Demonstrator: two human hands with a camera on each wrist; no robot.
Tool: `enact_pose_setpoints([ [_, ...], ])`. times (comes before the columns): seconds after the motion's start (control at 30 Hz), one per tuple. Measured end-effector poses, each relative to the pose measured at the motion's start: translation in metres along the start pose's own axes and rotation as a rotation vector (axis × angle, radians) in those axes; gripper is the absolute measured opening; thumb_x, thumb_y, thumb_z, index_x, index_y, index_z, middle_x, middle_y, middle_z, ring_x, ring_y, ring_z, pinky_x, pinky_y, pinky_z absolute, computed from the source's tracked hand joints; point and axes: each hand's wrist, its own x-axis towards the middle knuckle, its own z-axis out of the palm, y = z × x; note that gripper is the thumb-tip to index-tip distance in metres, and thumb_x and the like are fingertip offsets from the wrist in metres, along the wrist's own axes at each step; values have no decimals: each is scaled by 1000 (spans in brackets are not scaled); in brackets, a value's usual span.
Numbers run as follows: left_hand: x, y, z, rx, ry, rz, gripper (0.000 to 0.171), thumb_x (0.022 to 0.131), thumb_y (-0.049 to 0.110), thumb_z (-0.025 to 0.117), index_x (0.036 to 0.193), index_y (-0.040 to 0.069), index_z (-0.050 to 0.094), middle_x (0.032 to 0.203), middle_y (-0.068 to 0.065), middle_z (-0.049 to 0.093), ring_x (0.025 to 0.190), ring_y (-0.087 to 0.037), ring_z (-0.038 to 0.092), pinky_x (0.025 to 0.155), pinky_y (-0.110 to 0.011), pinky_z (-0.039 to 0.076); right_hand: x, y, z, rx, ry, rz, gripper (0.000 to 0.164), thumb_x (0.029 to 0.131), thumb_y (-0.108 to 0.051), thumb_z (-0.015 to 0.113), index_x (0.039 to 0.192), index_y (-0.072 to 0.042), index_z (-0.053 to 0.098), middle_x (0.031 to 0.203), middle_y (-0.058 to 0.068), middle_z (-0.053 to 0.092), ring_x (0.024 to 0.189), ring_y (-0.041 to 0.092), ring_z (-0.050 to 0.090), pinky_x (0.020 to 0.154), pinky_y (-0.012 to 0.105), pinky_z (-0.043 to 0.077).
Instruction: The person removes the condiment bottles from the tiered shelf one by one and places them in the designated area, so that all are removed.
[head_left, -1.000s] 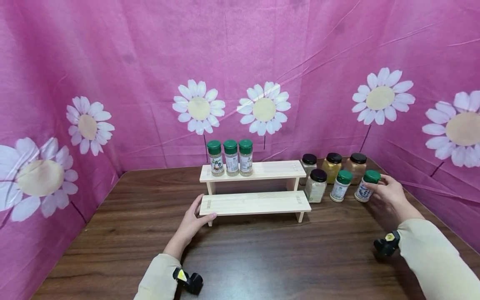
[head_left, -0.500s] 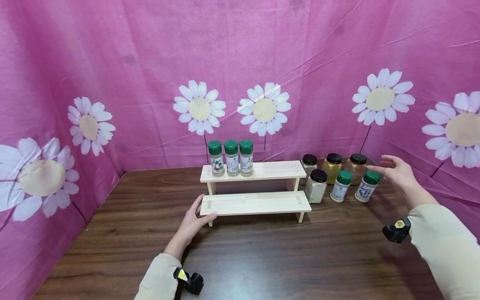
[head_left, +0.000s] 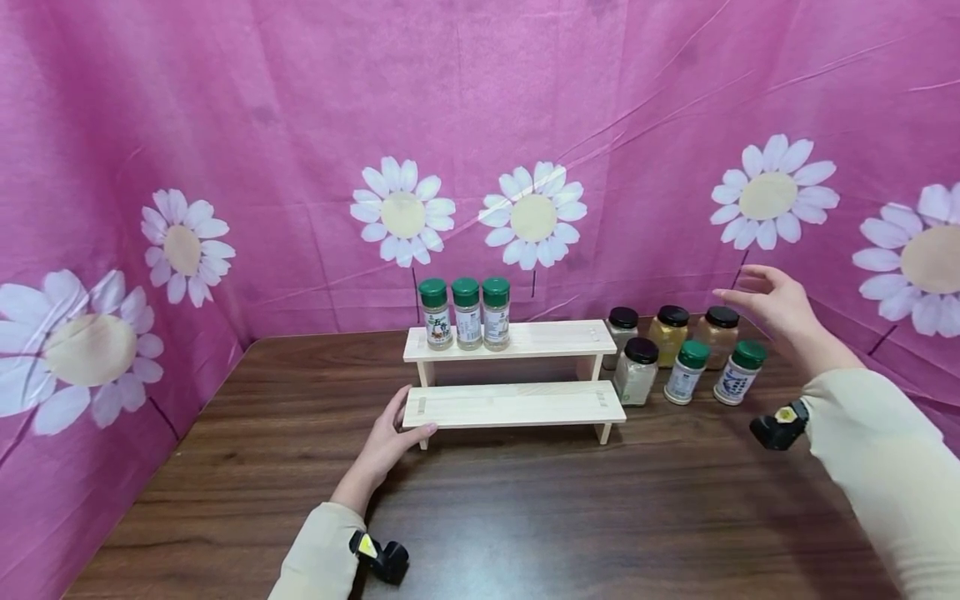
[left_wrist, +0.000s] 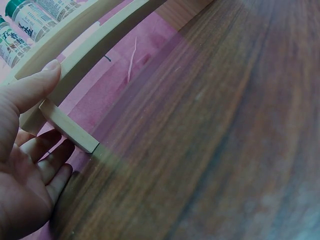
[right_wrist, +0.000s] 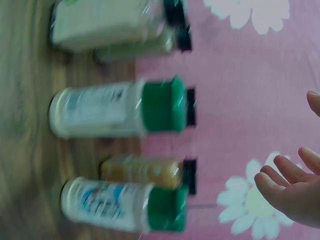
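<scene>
My left hand (head_left: 387, 437) holds the left end of a pale wooden two-step shelf (head_left: 517, 406). In the left wrist view the thumb (left_wrist: 37, 87) lies on the step's edge, with the fingers behind and beside the short leg (left_wrist: 70, 127). My right hand (head_left: 780, 312) is raised in the air, fingers apart and holding nothing. It hovers up and to the right of a brown-filled jar with a black lid (head_left: 717, 340). Below it stands a green-capped seasoning shaker (head_left: 738, 375), with a second green-capped shaker (head_left: 686, 375) to its left.
Three green-capped shakers (head_left: 467, 317) stand on the upper step's left half. Right of the shelf are a pale jar (head_left: 635, 375), a yellow jar (head_left: 668, 337) and a greyish jar (head_left: 619, 333), all black-lidded. A pink flowered cloth (head_left: 645, 125) hangs behind the wooden table (head_left: 480, 508).
My right hand has let go of the rightmost green-capped shaker and risen up and back, over the black-lidded jars. The left hand stays on the shelf; the view has shifted slightly.
</scene>
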Motion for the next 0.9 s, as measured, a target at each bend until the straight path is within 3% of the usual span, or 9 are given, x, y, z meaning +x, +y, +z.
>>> enact_pose_setpoints([
  [0.23,0,1,-1,2,4,1,79,72,6,68,136,2,20,121,-20,45,101,-21,47,88,-35,31,2,-36,32,70,-45,-95,77,80,-35,60,135,1,19,131,26,29,115,35,30,91,44,27],
  [0.53,0,-1,1,-4,0,-2,79,73,6,68,135,2,21,122,-20,44,103,-22,46,90,-36,29,-3,-74,79,237,-123,-162,68,79,-25,63,132,0,28,126,20,36,115,30,33,94,42,23],
  [0.9,0,0,1,-5,12,0,79,72,4,68,135,3,21,119,-19,47,99,-21,48,86,-33,33,-6,-101,131,339,-247,-214,57,78,-10,63,127,1,35,121,19,43,110,29,39,90,39,30],
])
